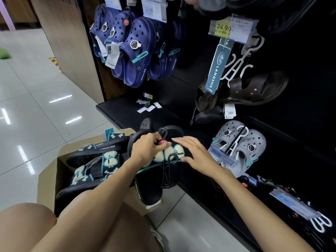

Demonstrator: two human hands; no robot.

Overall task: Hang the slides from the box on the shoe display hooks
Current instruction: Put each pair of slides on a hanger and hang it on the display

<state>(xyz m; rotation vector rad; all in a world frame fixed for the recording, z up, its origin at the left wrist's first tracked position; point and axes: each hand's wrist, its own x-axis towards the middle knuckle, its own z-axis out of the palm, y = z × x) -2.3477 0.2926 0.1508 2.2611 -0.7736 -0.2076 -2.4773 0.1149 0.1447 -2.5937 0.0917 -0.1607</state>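
A pair of black slides [151,186] with cream bows and teal trim is held above the cardboard box [47,180], on a black plastic hanger [168,171]. My left hand [147,148] grips the strap of the pair, thumb and fingers curled by a small red tag [162,142]. My right hand [193,153] lies on the bows with its fingers straight. More black slides [94,160] of the same kind lie in the box.
The black display wall carries navy clogs [134,51] on hooks at upper left, brown sandals [241,91] under a 24.90 price tag [231,30], and grey clogs [241,146] low on the right. A black base shelf [125,113] holds loose paper tags. White tiled floor lies to the left.
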